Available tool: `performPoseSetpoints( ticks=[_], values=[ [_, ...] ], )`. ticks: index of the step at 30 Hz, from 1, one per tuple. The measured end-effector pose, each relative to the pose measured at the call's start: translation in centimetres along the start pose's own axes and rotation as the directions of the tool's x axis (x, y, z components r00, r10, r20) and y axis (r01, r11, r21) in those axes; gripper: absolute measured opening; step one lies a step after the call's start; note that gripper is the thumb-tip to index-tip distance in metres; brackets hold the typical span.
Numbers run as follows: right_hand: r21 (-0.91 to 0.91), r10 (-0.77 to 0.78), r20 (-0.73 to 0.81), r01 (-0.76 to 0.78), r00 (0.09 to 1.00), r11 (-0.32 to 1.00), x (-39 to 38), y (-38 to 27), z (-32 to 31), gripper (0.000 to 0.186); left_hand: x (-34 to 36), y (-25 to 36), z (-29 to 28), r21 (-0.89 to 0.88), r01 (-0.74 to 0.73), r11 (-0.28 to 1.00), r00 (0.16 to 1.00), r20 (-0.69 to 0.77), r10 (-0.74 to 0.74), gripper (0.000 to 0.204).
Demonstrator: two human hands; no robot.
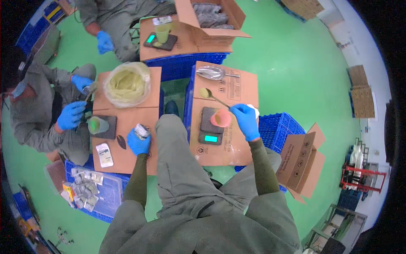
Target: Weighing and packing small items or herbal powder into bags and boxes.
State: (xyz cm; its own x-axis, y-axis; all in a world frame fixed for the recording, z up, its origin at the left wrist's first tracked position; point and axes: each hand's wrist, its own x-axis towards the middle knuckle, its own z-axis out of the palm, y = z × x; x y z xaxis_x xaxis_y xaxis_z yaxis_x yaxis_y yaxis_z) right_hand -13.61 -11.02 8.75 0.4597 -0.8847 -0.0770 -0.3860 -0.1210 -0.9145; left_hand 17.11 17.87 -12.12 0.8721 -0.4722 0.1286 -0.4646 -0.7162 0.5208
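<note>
My right hand, in a blue glove, grips the handle of a spoon. Pale yellow-green powder is heaped in the spoon's bowl, over the cardboard. Just left of that hand stands a pink cup on a dark digital scale with a lit display. My left hand, also gloved in blue, is wrapped round a small silvery pouch above the left cardboard-topped surface. A metal scoop lies beyond the scale. Something white shows partly behind my right hand.
A plastic bag of powder stands at the left. A co-worker sits beside it, near a second scale with a cup. Another co-worker is at the far side. A crate holds several pouches; an open carton stands right.
</note>
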Motion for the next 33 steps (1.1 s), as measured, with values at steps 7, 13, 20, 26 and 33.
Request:
performPoseSetpoints(
  ticks=[7, 13, 20, 26, 33],
  values=[
    [-0.384, 0.030, -0.197, -0.105, 0.980, 0.917, -7.8, 3.0, -5.0, 0.019, -0.1, -2.1, 1.1, 0.025, 0.021, 0.999, 0.999, 0.040, -0.022, 0.060],
    [-0.797, -0.361, -0.003, 0.216, 0.933, 0.563, -8.8, 6.0, -2.5, 0.016, 0.1, -2.3, 2.0, 0.020, 0.010, 1.000, 0.999, 0.052, -0.011, 0.065],
    [-0.886, -0.333, 0.025, 0.175, 0.943, 0.429, -9.3, 4.9, -2.4, 0.018, -0.1, 0.3, -0.1, -0.008, 0.056, 0.998, 0.994, 0.094, -0.055, 0.062],
    [-0.876, -0.344, 0.028, 0.188, 0.939, 0.444, -9.6, 2.8, -2.7, 0.016, 0.1, -0.6, 0.4, -0.039, -0.024, 0.999, 1.000, -0.015, 0.023, 0.047],
    [-0.759, -0.396, -0.096, 0.190, 0.913, 0.622, -9.2, 0.5, -2.6, 0.005, -0.5, -0.2, 0.1, -0.003, 0.001, 1.000, 1.000, -0.008, -0.001, 0.049]
  ],
)
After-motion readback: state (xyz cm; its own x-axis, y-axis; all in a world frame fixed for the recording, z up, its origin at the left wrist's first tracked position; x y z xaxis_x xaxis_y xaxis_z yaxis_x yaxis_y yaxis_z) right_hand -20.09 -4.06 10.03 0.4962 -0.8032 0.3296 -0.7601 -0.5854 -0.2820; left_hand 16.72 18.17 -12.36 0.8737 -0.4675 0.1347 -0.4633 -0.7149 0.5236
